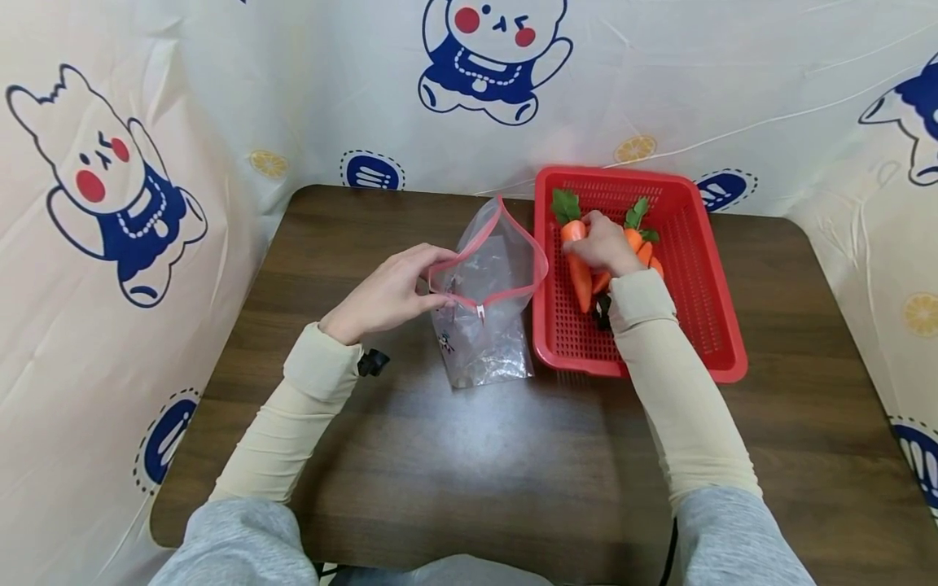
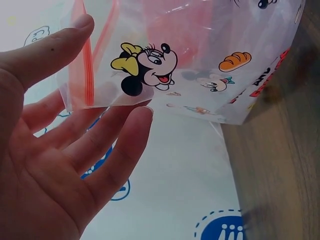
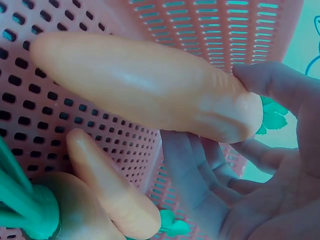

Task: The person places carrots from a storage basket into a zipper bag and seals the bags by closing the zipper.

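My left hand point(image 1: 388, 291) holds the pink zip rim of a clear plastic zip bag point(image 1: 489, 346) at its left side. The bag's mouth gapes wide, and the left wrist view shows cartoon prints on its side point(image 2: 150, 70). Over the red basket point(image 1: 721, 330), my right hand point(image 1: 610, 244) grips an orange carrot point(image 1: 580, 281) near its leafy top. In the right wrist view that carrot point(image 3: 140, 82) lies between thumb and fingers, its tip pointing away from the hand. More carrots point(image 3: 112, 187) lie below it in the basket.
The basket stands at the back of the brown wooden table point(image 1: 454, 480), just right of the bag. A dark item point(image 1: 602, 312) shows beside the right cuff. White printed cloth point(image 1: 330, 98) hangs behind the table and at both sides.
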### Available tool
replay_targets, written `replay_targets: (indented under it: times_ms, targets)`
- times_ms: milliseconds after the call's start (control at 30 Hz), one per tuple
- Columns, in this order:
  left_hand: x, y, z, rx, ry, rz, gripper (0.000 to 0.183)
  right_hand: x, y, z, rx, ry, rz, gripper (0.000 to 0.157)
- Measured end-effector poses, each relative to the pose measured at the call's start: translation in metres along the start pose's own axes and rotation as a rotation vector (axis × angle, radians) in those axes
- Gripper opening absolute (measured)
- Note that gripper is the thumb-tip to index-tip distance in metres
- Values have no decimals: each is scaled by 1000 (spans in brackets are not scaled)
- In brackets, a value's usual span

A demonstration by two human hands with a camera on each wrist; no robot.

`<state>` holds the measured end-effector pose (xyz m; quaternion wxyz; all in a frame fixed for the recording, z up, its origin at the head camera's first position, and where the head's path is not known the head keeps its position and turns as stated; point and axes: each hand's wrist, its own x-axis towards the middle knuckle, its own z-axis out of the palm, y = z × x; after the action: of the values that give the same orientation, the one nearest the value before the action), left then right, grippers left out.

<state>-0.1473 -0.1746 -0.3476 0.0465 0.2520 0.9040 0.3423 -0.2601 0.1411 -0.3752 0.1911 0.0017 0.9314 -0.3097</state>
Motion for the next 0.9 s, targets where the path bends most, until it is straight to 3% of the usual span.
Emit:
replay_targets:
  times_ms: [567,900]
  targets:
    - [1,1,1,17,15,-32,56,-15,-8,-11,59,95,-73,61]
    - [1,3,0,2,11,-35,57,-29,-11,-17,220,151,-63,63]
